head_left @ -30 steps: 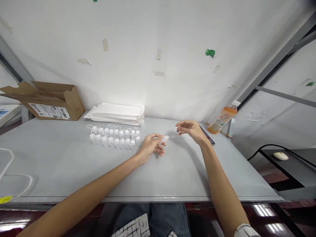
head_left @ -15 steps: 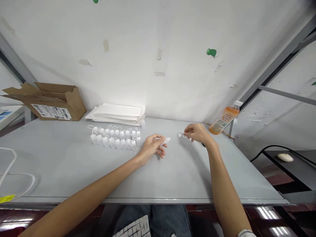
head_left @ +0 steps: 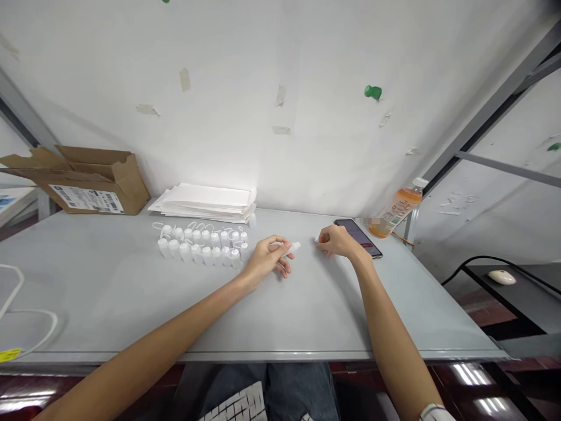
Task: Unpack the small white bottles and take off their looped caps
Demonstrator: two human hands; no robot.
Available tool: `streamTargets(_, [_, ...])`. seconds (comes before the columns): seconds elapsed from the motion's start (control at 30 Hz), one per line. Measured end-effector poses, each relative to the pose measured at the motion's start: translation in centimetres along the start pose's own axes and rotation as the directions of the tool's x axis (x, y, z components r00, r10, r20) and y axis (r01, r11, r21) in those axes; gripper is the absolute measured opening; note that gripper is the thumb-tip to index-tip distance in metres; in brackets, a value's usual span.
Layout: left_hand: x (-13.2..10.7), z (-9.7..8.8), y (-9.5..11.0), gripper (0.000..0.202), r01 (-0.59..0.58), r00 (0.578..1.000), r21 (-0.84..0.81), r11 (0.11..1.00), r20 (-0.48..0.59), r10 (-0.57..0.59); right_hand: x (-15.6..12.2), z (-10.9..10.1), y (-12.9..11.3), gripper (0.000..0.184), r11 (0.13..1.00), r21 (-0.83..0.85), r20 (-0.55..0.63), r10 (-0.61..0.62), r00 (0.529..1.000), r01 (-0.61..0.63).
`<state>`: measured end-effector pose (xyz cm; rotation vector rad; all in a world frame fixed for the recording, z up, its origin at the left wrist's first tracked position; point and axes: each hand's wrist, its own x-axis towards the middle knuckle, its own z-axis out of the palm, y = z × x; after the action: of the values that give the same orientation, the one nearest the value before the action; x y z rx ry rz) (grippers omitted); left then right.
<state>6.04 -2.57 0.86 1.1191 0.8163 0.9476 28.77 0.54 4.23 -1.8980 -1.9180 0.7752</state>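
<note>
Plastic, cloudy white, makes the tiny bottle (head_left: 293, 248) that our left grip (head_left: 268, 257) pinches between thumb and finger, over the smooth gray surface (head_left: 280, 327). Its thin tip points right. Our right grip (head_left: 335, 240) has its fingertips pressed on a little white piece (head_left: 317, 239), mostly hidden. On our left, small round-topped bottles (head_left: 196, 254) stand in two rows, with thin bendy loops near their tops. Behind them lies flat white paper (head_left: 205, 202). A shiny flat phone (head_left: 360, 237) lies just beside our right grip, near a see-through bottle of orange drink (head_left: 397, 209).
</note>
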Motion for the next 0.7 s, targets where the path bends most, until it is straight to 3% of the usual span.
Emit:
streamTargets(0.33, [-0.02,-0.13,-0.15,0.041,-0.017,1.0,0.008,1.0,0.016,0.016,0.27,-0.15,0.33,0.021,0.993,-0.118,-0.057,-0.024,0.998,0.017])
streamTargets(0.7, [-0.15,0.05,0.05,0.039,-0.017,1.0,0.01,1.0,0.004,0.017,0.42,0.13,0.19,0.019,0.998,-0.068,-0.097,-0.016,0.995,0.009])
